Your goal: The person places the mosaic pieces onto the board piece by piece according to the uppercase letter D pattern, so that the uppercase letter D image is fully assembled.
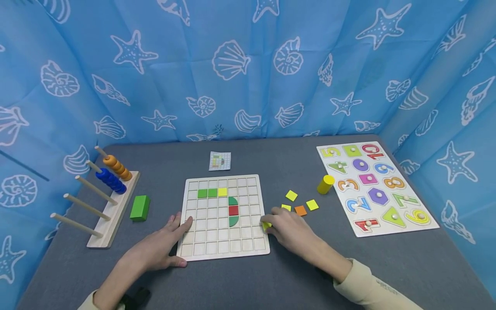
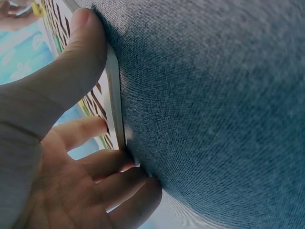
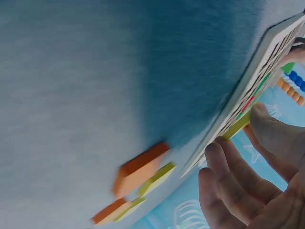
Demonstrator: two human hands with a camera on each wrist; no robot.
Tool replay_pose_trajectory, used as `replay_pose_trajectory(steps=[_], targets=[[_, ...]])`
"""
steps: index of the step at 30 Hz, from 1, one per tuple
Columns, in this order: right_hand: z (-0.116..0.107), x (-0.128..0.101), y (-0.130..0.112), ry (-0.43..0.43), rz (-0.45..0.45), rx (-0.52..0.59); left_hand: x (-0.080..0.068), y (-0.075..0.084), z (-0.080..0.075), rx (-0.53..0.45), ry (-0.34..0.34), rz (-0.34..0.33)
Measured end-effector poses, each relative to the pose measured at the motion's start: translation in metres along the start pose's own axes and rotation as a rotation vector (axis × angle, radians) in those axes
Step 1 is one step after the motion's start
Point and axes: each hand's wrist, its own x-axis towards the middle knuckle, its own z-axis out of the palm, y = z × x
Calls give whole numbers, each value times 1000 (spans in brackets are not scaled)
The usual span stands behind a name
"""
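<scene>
Yellow tile (image 1: 266, 225): pinched in the right hand (image 1: 288, 230) at the right edge of the grid board (image 1: 224, 241).
Handling: likely light, stiff, thin; best taken by its opposite edges.
Left hand (image 1: 160, 247): fingers straight, pressed on the board's near-left corner.
Board: lay flat on the grey table (image 1: 271, 275), holding green, yellow and red pieces.
Farther: loose tiles (image 1: 300, 204), yellow cylinder (image 1: 325, 184), number puzzle (image 1: 373, 187).

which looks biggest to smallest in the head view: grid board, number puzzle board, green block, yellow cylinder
1. number puzzle board
2. grid board, close in size, so unsure
3. green block
4. yellow cylinder
</scene>
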Motion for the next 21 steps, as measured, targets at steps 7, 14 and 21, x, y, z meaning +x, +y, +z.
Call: replay_pose_trajectory(steps=[7,14,21], targets=[[2,17,-22,-44,-49,43,1,2,-2,6,6,-11],[12,36,-44,-95,-77,6,4,3,-5,61,20,-22],[24,46,-61,-131,-124,-48,6,1,-7,98,56,6]])
